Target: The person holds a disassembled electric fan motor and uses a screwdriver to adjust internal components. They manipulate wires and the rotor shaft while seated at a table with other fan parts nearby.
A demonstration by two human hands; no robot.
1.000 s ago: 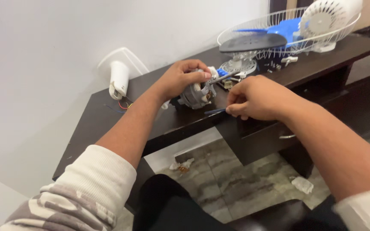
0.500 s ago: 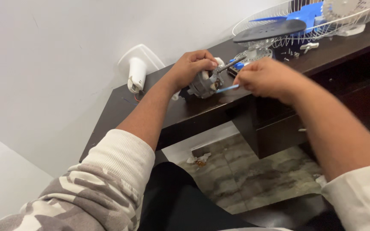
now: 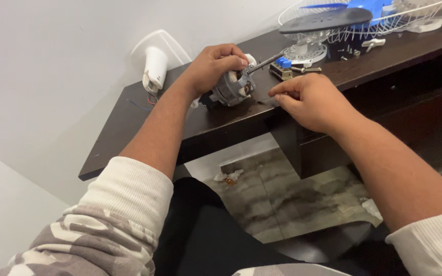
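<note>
Your left hand [image 3: 212, 65] has its grip clamped over the motor [image 3: 231, 89], which sits on the counter [image 3: 129, 122] near its front edge. Right of the motor, your right hand [image 3: 308, 99] rests with fingertips pinched together on something too small to tell. The fan looks well stripped down: beyond the motor lie the wire guard [image 3: 410, 15], blue blade [image 3: 364, 6], dark base plate [image 3: 326, 20] and loose screws [image 3: 351, 51]. Reassembly looks wholly undone. Left of the motor stands a white housing [image 3: 155, 69]. No packages, labels or signs show.
</note>
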